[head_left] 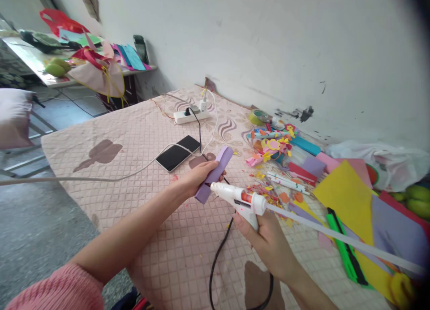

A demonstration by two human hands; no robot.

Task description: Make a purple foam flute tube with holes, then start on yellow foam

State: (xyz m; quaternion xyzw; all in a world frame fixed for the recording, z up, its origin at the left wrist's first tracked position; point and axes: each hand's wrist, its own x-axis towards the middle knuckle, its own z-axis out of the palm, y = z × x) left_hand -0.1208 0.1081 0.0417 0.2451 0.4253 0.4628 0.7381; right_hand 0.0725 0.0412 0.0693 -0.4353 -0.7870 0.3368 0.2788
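Observation:
My left hand (200,175) is closed around a folded strip of purple paper (221,162), holding it above the table. In my right hand (268,243) is a white hot glue gun (235,195), gripped by its handle. Its nozzle touches or nearly touches the lower part of the purple strip; I cannot tell which. A long white glue stick (322,231) sticks out of the back of the gun. The gun's black cord (214,256) loops down over the tablecloth. Just beyond my left hand lies a phone (178,154) with a dark screen.
A white power strip (191,116) with plugs sits toward the back. Paper scraps (272,148), pens (287,183), yellow sheets (346,193) and a green utility knife (349,251) crowd the right side. A pale cable (117,179) crosses the left. Another table (55,80) stands at far left.

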